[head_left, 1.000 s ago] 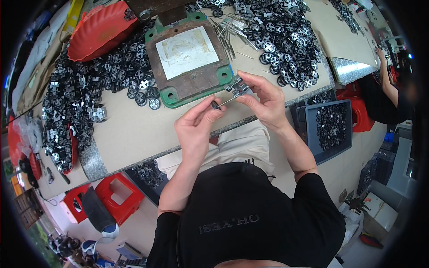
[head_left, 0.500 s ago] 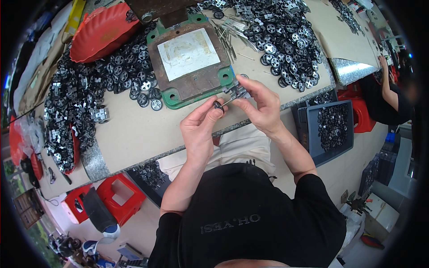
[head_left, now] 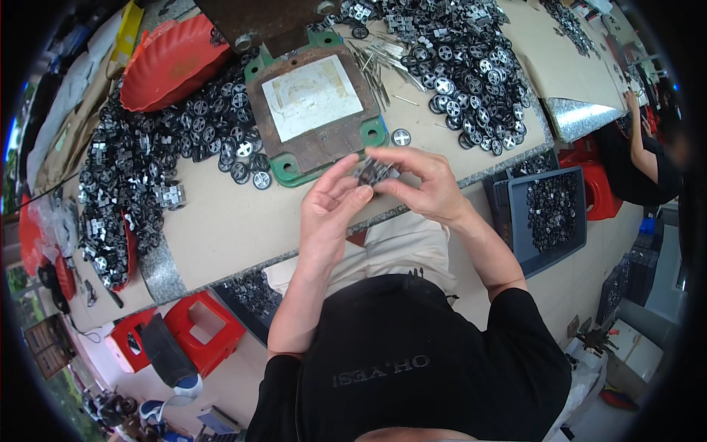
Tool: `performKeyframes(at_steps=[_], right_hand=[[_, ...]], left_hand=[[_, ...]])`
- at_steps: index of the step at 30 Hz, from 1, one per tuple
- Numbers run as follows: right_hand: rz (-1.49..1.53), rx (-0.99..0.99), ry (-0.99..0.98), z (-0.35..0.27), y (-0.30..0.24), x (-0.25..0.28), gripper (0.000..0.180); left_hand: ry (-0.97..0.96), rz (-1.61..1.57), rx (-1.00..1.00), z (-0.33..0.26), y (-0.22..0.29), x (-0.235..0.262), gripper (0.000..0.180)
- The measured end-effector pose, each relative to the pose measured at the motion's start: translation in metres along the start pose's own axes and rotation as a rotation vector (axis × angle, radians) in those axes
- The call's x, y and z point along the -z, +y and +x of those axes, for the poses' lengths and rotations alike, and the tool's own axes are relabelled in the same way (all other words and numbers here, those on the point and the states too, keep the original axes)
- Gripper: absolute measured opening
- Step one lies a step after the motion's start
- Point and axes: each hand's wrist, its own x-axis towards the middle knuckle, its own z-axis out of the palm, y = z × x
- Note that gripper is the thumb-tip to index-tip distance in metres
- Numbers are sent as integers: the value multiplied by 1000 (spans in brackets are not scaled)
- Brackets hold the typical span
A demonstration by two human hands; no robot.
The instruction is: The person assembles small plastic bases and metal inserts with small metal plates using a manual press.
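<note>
We are pinching a small dark metal part between the fingers of our left hand and right hand, closed on it just above the table edge near the green-cornered plate, gripping lightly and squarely.

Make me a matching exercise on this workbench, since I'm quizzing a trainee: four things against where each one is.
Things:
1. red bowl
2. grey bin
3. small metal part
4. green-cornered plate

Places:
A. between the fingertips of both hands
B. below the bench edge, on the person's right
C. bench centre, just beyond the hands
D. far left of the bench

Pairs: 1-D, 2-B, 3-A, 4-C
</note>
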Motion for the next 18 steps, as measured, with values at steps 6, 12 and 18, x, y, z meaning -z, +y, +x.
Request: performKeyframes(at_steps=[6, 12, 18], right_hand=[[-80, 17, -234, 27, -33, 15, 49], [-278, 118, -101, 66, -22, 37, 38], [-545, -117, -111, 70, -10, 53, 31]], left_hand=[[-63, 296, -90, 4, 22, 5, 30], [56, 436, -341, 36, 63, 5, 23], [48, 463, -447, 68, 82, 11, 22]])
